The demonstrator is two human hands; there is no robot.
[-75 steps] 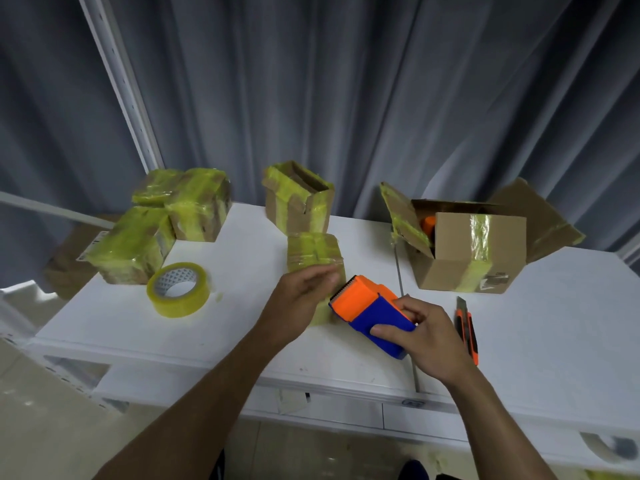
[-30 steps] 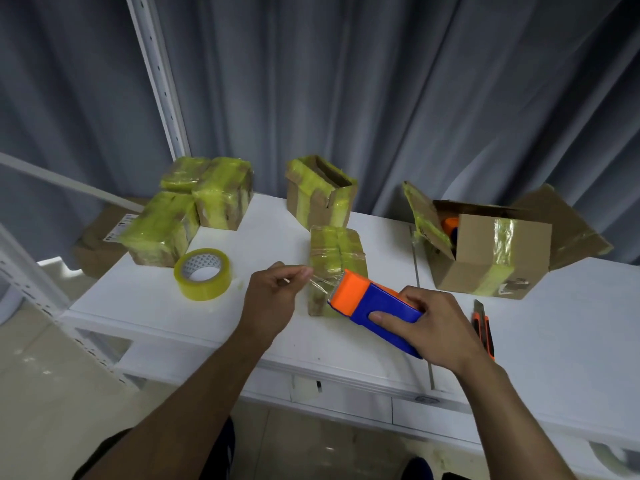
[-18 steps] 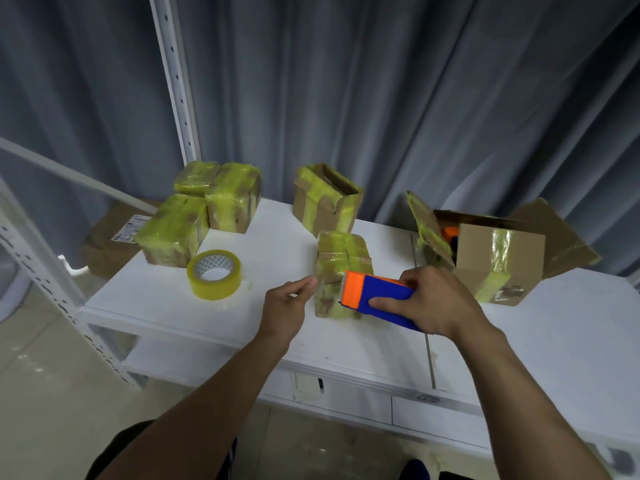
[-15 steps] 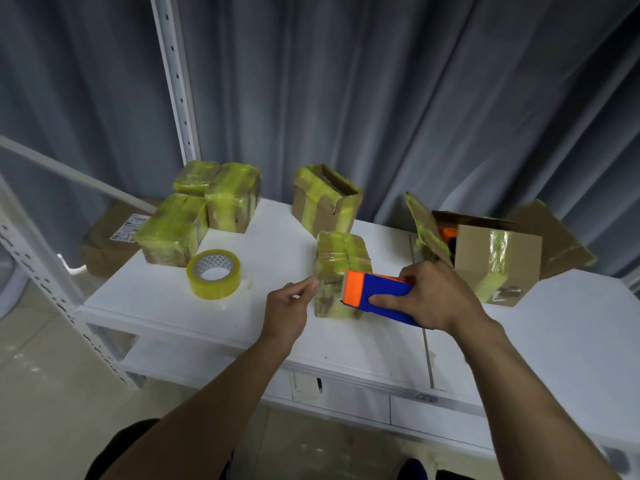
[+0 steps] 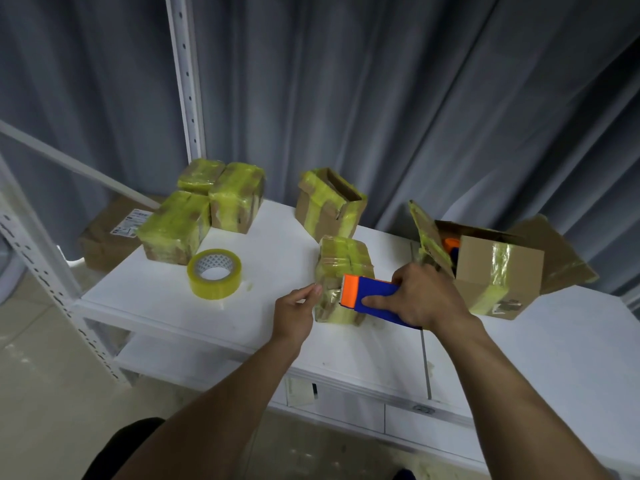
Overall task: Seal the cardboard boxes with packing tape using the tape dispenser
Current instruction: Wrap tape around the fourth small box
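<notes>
While the person stood over it, a long white table (image 5: pixel 277 271) held all the boxes, and a big grey curtain (image 5: pixel 381 98) hung behind it. A white metal post (image 5: pixel 183 81) with holes stood up at the back left.

The biggest box (image 5: pixel 498 271) sat on the right side of the table with its flaps open, and something orange (image 5: pixel 452 243) showed inside it. A brown parcel (image 5: pixel 104 237) with a white label lay past the left end of the table.

Three taped boxes (image 5: pixel 176 230) covered in yellow tape sat close together at the back left. A small open box (image 5: pixel 329 209) stood at the back in the middle, with its top not shut.

Just in front of that one stood the middle box (image 5: pixel 344 258), near the front edge of the table. A roll of yellow tape (image 5: pixel 214 273) lay flat to its left, a little apart.

The right hand (image 5: pixel 422 296) was wrapped round the blue and orange tape dispenser (image 5: pixel 370 296), with the thumb along its side. The orange end was against the front of the middle box.

The left hand (image 5: pixel 294 313) had its thumb and first finger pinched on the end of a clear strip of tape (image 5: pixel 329 296), right at the box's left corner.
</notes>
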